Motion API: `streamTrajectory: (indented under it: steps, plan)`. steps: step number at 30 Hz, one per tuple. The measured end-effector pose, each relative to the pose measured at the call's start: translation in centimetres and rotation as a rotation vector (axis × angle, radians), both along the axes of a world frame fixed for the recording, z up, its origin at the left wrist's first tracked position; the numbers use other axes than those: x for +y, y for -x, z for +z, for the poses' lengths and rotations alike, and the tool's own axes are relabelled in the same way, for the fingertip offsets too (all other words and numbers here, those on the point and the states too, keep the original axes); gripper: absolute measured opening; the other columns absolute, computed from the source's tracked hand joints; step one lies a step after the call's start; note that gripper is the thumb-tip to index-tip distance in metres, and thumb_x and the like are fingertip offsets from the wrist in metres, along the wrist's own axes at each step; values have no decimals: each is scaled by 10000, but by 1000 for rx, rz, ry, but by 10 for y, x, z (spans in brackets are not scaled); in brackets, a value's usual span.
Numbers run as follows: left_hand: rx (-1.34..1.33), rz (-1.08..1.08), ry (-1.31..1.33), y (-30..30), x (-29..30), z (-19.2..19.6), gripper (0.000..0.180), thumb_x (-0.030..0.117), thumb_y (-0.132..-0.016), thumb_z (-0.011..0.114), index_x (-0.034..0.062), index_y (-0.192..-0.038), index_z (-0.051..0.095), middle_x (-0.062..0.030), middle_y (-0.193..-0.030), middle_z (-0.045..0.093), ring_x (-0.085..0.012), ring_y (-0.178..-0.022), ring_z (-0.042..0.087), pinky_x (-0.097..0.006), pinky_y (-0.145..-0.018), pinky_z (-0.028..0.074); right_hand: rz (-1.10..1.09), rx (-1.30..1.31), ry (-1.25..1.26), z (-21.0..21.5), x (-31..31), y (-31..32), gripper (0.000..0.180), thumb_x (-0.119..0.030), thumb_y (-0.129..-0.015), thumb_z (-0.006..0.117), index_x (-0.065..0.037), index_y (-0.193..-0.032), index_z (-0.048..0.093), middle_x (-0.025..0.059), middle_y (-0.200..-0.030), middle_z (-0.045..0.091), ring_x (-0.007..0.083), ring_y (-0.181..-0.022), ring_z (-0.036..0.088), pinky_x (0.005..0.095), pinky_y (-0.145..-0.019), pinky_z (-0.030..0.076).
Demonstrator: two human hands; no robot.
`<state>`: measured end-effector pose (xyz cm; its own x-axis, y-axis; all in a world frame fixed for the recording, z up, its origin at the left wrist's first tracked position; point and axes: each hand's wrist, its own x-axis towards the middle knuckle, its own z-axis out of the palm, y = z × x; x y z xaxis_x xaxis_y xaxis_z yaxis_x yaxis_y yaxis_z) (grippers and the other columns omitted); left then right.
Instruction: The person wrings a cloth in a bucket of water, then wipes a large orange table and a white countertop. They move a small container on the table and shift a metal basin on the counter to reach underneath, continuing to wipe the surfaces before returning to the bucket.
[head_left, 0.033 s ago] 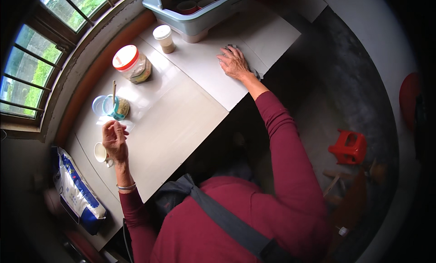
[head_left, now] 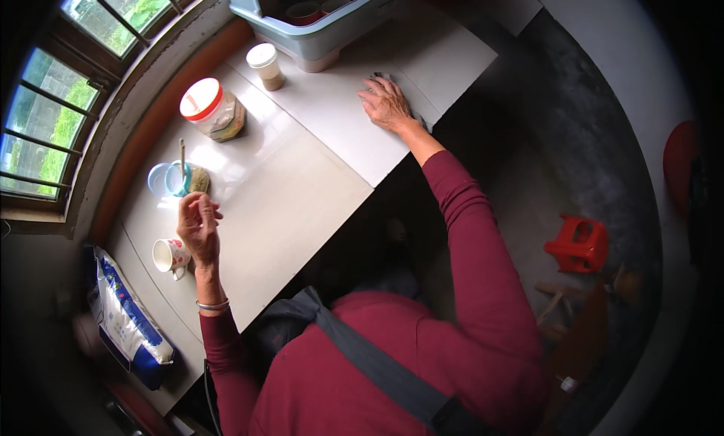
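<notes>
Left hand (head_left: 199, 226) raised, fingers curled loosely together; can't tell if they pinch anything. Small glass jar (head_left: 188, 180) with upright stick lies just beyond the fingertips, window side. Right hand (head_left: 387, 104) flat, spread on a dark cloth (head_left: 419, 122), well apart.

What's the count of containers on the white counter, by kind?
Lidded jars: 2, a clear plastic jar with red-and-white lid and a small tan jar with white lid.
Cups or mugs: 2, a clear blue-rimmed glass holding a stick and a white patterned ceramic mug.
Loose lids: 1, a clear round lid.
Bins: 1, a pale blue plastic bin.
Total: 6
</notes>
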<state>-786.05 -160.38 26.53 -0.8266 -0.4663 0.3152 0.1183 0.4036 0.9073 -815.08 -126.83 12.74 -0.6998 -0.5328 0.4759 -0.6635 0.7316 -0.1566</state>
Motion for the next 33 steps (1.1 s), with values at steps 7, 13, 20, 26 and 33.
streamTrajectory:
  steps: [7,13,20,26,33]
  plan:
    - [-158,-288,76,99,155,-17,90,102,-917,554,15,-941,551,-57,-662,622,-91,-554,578,-204,-485,438,-57,-22,87,-3,82,37,259,-183,-815,559,-91,-1047,630,97,-1270,502,301,-1144,443,439,-960,361]
    - [-201,-331,75,140,216,-20,68,59,-903,545,9,-949,548,-58,-665,620,-99,-582,596,-223,-517,475,-214,75,154,-11,159,59,209,-122,-788,590,-84,-986,645,92,-1182,551,302,-1052,475,452,-852,424]
    - [-273,-434,115,173,252,-48,114,61,-863,593,17,-965,566,-52,-690,623,-111,-587,597,-227,-524,465,-163,149,186,24,153,100,236,-134,-817,564,-58,-1030,629,100,-1185,549,308,-1072,475,436,-827,432]
    - [-352,-657,121,209,292,-40,140,96,-845,613,27,-964,587,-63,-753,635,-158,-642,596,-263,-572,485,163,-72,112,-2,117,110,303,-219,-799,589,-163,-1094,634,48,-1265,527,274,-1167,449,438,-957,365]
    - [-326,-680,240,228,294,-48,174,96,-823,633,38,-982,593,-86,-899,641,-213,-789,634,-304,-671,519,-385,8,121,-14,209,208,253,-137,-832,546,-115,-1061,652,82,-1230,543,325,-1095,472,453,-882,402]
